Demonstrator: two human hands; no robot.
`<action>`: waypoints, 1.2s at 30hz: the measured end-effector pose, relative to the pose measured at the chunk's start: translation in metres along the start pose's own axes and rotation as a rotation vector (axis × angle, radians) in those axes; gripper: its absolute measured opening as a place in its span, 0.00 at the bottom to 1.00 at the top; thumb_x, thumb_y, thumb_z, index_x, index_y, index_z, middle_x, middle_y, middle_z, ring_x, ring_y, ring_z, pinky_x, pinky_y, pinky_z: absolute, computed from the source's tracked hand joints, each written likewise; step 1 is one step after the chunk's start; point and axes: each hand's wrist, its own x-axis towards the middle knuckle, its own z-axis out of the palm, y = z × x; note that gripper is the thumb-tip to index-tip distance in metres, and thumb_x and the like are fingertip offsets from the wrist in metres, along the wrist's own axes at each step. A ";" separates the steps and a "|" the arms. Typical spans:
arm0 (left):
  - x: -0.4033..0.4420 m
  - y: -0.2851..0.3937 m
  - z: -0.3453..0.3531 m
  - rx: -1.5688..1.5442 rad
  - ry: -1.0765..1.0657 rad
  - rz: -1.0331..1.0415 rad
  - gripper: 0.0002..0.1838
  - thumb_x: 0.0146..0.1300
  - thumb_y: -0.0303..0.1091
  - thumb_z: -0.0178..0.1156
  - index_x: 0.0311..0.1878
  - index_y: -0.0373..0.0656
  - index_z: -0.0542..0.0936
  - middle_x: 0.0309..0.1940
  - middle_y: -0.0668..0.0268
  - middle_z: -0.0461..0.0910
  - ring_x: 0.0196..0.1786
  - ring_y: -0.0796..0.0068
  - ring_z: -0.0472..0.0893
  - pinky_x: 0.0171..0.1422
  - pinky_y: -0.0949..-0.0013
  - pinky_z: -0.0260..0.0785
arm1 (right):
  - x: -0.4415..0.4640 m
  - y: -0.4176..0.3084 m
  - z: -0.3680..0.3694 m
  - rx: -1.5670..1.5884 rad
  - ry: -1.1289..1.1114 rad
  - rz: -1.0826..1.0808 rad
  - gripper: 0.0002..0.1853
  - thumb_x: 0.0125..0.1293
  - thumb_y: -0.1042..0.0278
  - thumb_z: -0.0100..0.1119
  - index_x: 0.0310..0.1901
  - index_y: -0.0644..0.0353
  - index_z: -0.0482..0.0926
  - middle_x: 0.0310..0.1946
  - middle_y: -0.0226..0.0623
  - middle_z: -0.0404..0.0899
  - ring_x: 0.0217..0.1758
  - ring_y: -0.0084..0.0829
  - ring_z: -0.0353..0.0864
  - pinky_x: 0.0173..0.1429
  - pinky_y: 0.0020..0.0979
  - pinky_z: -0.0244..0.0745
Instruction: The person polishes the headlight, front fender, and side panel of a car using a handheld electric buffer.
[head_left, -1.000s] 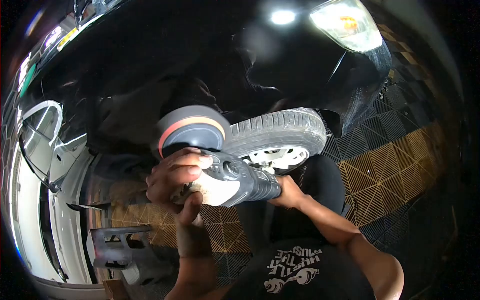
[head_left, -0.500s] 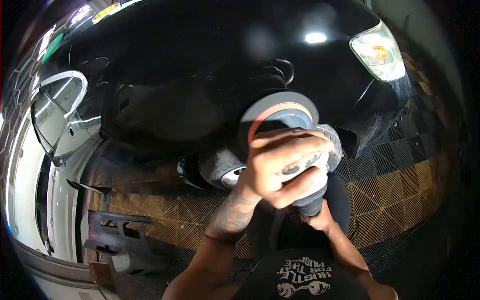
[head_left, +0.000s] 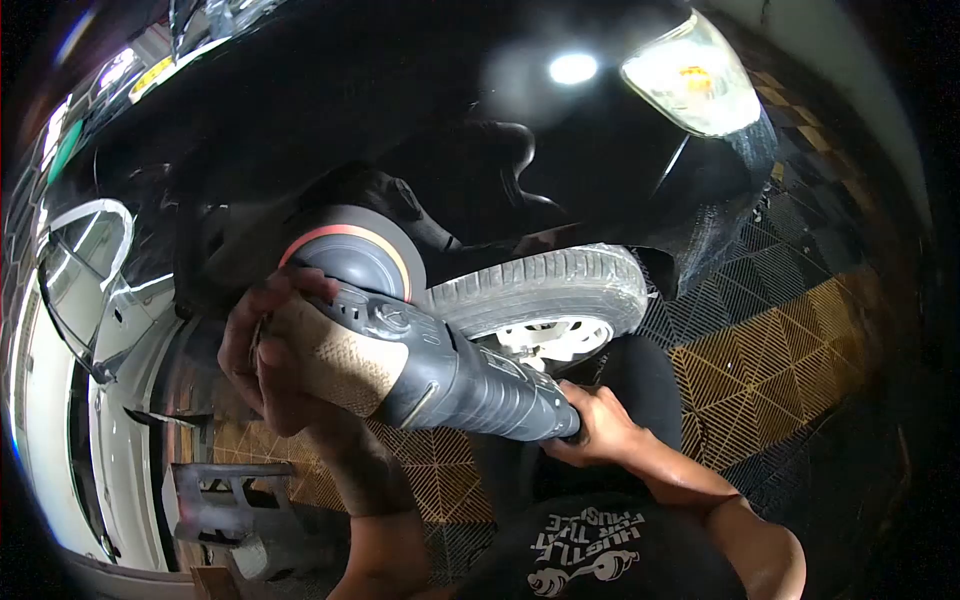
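A polisher (head_left: 480, 395) with a black and grey body and a tan patch near its head lies across the view. Its round pad (head_left: 355, 245), dark with a red-orange ring, is against the glossy black car panel (head_left: 330, 120) left of the wheel. My left hand (head_left: 270, 350) is wrapped round the head end, just behind the pad. The rear end of the handle is in the grip of my right hand (head_left: 600, 425). Parts of the fingers on both hands are hidden by the tool.
A tyre (head_left: 560, 285) with a white rim is right of the pad. The headlight (head_left: 695, 75) is at upper right. A white car (head_left: 50, 400) stands at far left, near a grey plastic part (head_left: 235, 500) on the tiled floor (head_left: 750, 385).
Since half a second ago, the polisher and my left hand have swung left and slightly down across the panel. The wheel shows more fully. The camera view has shifted too.
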 end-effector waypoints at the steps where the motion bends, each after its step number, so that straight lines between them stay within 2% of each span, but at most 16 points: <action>1: 0.005 0.008 0.011 -0.006 -0.013 -0.048 0.22 0.70 0.43 0.50 0.55 0.33 0.72 0.46 0.48 0.80 0.39 0.56 0.82 0.48 0.55 0.77 | -0.004 0.002 -0.002 0.000 0.008 0.008 0.35 0.44 0.59 0.76 0.56 0.64 0.77 0.43 0.50 0.84 0.45 0.52 0.85 0.52 0.39 0.82; 5: -0.001 -0.003 0.050 -0.030 0.043 0.028 0.21 0.66 0.41 0.53 0.53 0.33 0.76 0.41 0.51 0.83 0.39 0.58 0.82 0.50 0.57 0.75 | -0.026 0.016 -0.010 0.033 0.190 0.018 0.28 0.46 0.58 0.75 0.47 0.65 0.82 0.37 0.53 0.85 0.42 0.49 0.87 0.50 0.41 0.82; 9: 0.009 -0.005 0.092 -0.077 -0.152 -0.045 0.17 0.53 0.30 0.57 0.44 0.30 0.83 0.39 0.51 0.87 0.43 0.64 0.86 0.56 0.63 0.76 | -0.048 0.027 -0.021 0.152 0.241 0.185 0.22 0.44 0.63 0.74 0.41 0.66 0.83 0.36 0.51 0.86 0.41 0.42 0.89 0.48 0.37 0.82; 11: 0.017 0.013 0.130 -0.175 -0.202 -0.160 0.16 0.53 0.24 0.56 0.44 0.29 0.83 0.37 0.51 0.87 0.42 0.65 0.87 0.54 0.65 0.77 | -0.059 0.035 -0.024 0.226 0.265 0.274 0.21 0.44 0.64 0.74 0.39 0.67 0.83 0.33 0.47 0.87 0.40 0.35 0.89 0.47 0.35 0.81; 12: 0.018 0.004 0.144 -0.254 -0.269 -0.104 0.15 0.54 0.24 0.58 0.44 0.29 0.83 0.36 0.52 0.87 0.40 0.66 0.87 0.52 0.66 0.78 | -0.064 0.042 -0.021 0.299 0.301 0.278 0.20 0.44 0.65 0.74 0.37 0.68 0.82 0.32 0.45 0.87 0.39 0.31 0.87 0.46 0.34 0.80; 13: 0.019 -0.001 0.158 -0.306 -0.318 -0.101 0.15 0.54 0.24 0.60 0.44 0.29 0.83 0.34 0.54 0.87 0.38 0.68 0.87 0.49 0.68 0.78 | -0.069 0.044 -0.018 0.295 0.297 0.279 0.20 0.44 0.65 0.74 0.37 0.68 0.82 0.32 0.45 0.87 0.39 0.31 0.87 0.46 0.34 0.80; 15: 0.019 -0.007 0.180 -0.354 -0.414 -0.109 0.14 0.55 0.25 0.62 0.44 0.30 0.83 0.33 0.56 0.86 0.35 0.70 0.86 0.44 0.70 0.78 | -0.076 0.048 -0.008 0.301 0.531 0.345 0.18 0.44 0.66 0.74 0.34 0.69 0.82 0.32 0.47 0.87 0.39 0.33 0.87 0.47 0.36 0.80; 17: 0.018 -0.011 0.194 -0.319 -0.523 -0.079 0.14 0.57 0.25 0.61 0.45 0.28 0.83 0.36 0.54 0.86 0.36 0.70 0.86 0.45 0.70 0.78 | -0.091 0.095 0.028 0.367 0.650 0.399 0.30 0.46 0.65 0.78 0.48 0.70 0.74 0.42 0.46 0.83 0.48 0.36 0.83 0.55 0.36 0.77; 20: 0.018 -0.007 0.197 -0.368 -0.554 -0.149 0.14 0.54 0.24 0.65 0.44 0.29 0.83 0.31 0.58 0.86 0.33 0.72 0.86 0.41 0.72 0.78 | -0.083 0.076 0.026 0.515 0.565 0.431 0.37 0.46 0.64 0.79 0.54 0.70 0.67 0.46 0.45 0.80 0.50 0.37 0.82 0.57 0.36 0.76; 23: 0.017 -0.005 0.178 -0.317 -0.490 -0.090 0.14 0.53 0.23 0.63 0.44 0.28 0.83 0.32 0.57 0.86 0.34 0.71 0.86 0.43 0.70 0.79 | -0.078 0.070 0.028 0.468 0.608 0.350 0.31 0.45 0.66 0.78 0.49 0.69 0.73 0.42 0.45 0.82 0.47 0.36 0.83 0.56 0.36 0.76; 25: 0.017 -0.004 0.161 -0.353 -0.412 -0.069 0.14 0.51 0.22 0.63 0.42 0.30 0.83 0.29 0.59 0.85 0.30 0.74 0.85 0.38 0.73 0.77 | -0.071 0.057 0.021 0.326 0.469 0.354 0.23 0.45 0.67 0.76 0.41 0.69 0.78 0.39 0.46 0.84 0.45 0.36 0.84 0.54 0.36 0.77; 26: 0.017 -0.004 0.152 -0.370 -0.374 -0.057 0.13 0.50 0.22 0.63 0.41 0.30 0.83 0.28 0.60 0.84 0.28 0.76 0.84 0.36 0.74 0.76 | -0.067 0.058 0.029 0.290 0.535 0.284 0.18 0.45 0.67 0.74 0.36 0.69 0.81 0.35 0.48 0.85 0.41 0.36 0.87 0.51 0.36 0.79; 28: 0.024 -0.002 0.122 -0.258 -0.383 0.006 0.14 0.50 0.21 0.61 0.42 0.29 0.83 0.29 0.57 0.85 0.31 0.72 0.85 0.40 0.71 0.78 | -0.055 0.047 0.029 0.281 0.462 0.252 0.19 0.45 0.67 0.74 0.37 0.69 0.82 0.34 0.49 0.86 0.41 0.36 0.88 0.49 0.35 0.80; 32: 0.002 0.020 0.086 -0.008 -0.204 -0.018 0.16 0.61 0.32 0.52 0.50 0.40 0.80 0.38 0.53 0.83 0.38 0.62 0.85 0.48 0.63 0.80 | -0.030 0.027 0.024 0.249 0.271 0.188 0.21 0.45 0.67 0.73 0.41 0.69 0.83 0.35 0.51 0.87 0.43 0.41 0.89 0.48 0.36 0.82; 34: -0.004 0.004 0.067 0.206 -0.209 0.242 0.17 0.68 0.41 0.45 0.55 0.49 0.75 0.46 0.51 0.79 0.42 0.60 0.83 0.47 0.61 0.81 | -0.019 0.025 0.027 0.247 0.296 0.150 0.21 0.44 0.67 0.73 0.41 0.68 0.82 0.36 0.50 0.86 0.43 0.42 0.89 0.49 0.37 0.82; 36: -0.014 0.012 0.067 0.172 -0.190 0.317 0.17 0.71 0.43 0.43 0.57 0.47 0.71 0.48 0.50 0.74 0.43 0.59 0.81 0.45 0.59 0.80 | -0.010 0.032 0.032 0.179 0.233 0.050 0.22 0.43 0.68 0.74 0.43 0.67 0.82 0.38 0.51 0.86 0.44 0.46 0.88 0.50 0.38 0.82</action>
